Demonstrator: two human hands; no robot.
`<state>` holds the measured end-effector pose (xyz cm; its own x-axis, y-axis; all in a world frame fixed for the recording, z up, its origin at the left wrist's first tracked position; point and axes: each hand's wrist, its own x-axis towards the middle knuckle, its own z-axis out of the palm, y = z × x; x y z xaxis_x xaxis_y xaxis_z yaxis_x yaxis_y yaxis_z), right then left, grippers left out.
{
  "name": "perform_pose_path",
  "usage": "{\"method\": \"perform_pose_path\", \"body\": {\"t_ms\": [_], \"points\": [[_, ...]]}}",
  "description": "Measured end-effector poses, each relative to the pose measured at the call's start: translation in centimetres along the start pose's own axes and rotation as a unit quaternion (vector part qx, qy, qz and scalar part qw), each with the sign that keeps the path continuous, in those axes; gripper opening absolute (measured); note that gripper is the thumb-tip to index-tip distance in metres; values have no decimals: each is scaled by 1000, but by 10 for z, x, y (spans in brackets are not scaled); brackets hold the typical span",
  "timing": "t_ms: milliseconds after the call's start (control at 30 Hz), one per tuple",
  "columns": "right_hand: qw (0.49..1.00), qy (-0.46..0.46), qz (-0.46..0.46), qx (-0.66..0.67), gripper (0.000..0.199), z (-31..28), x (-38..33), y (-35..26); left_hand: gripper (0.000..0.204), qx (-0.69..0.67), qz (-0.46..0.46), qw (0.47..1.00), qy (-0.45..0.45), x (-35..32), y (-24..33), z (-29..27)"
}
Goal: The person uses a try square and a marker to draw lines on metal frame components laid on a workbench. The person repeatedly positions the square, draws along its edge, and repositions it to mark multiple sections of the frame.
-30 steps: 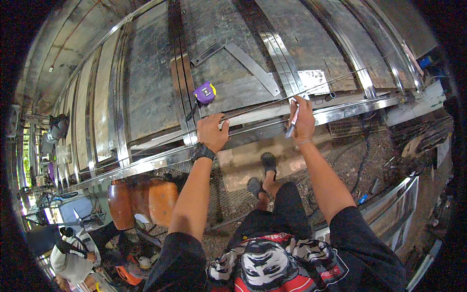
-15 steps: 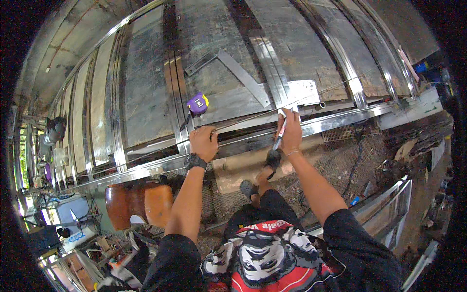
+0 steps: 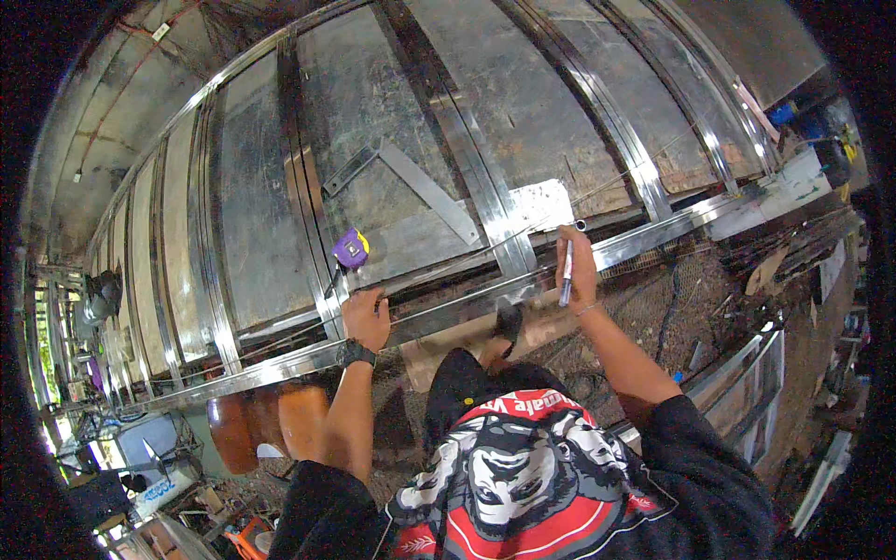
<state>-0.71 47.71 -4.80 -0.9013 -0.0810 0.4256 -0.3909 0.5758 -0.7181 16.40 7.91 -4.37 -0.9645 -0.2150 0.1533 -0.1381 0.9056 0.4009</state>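
My left hand [image 3: 366,317] presses down on a long shiny steel rail [image 3: 467,303] that runs across a metal worktable. A purple tape measure [image 3: 351,249] lies just beyond that hand, its blade stretched along the rail toward my right. My right hand [image 3: 577,266] rests on the rail farther right, closed around a white marker pen [image 3: 566,273] that points down. A grey metal try square [image 3: 411,182] lies flat on the sheet behind the tape measure.
Several polished steel bars [image 3: 607,112] lie across the grey sheet-metal top [image 3: 252,215]. A white paper patch [image 3: 539,203] sits near my right hand. Orange-brown drums [image 3: 266,425] stand below the table on the left. Scrap metal and wood [image 3: 784,261] litter the ground at right.
The view has shifted as my head moved. My left hand slid left along the rail, away from my right hand. The tape measure stayed on the sheet beyond it.
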Motion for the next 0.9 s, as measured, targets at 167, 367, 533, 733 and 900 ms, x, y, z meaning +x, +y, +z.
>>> {"method": "perform_pose_path", "body": {"t_ms": [167, 367, 533, 733, 900], "points": [[980, -63, 148, 118, 30, -22, 7, 21, 15, -17, 34, 999, -5, -5, -11, 2], [988, -83, 14, -128, 39, -37, 22, 3, 14, -59, 53, 997, 21, -9, -17, 3], [982, 11, -2, -190, 32, -60, 24, 5, 14, -93, 79, 992, -35, 9, -16, -30], [975, -11, -12, -222, 38, -57, 46, -5, 14, 17, 63, 995, -75, -5, -53, -68], [953, -144, -101, -249, 58, -39, 93, -37, 13, -9, 61, 995, -79, -10, -72, -92]]}}
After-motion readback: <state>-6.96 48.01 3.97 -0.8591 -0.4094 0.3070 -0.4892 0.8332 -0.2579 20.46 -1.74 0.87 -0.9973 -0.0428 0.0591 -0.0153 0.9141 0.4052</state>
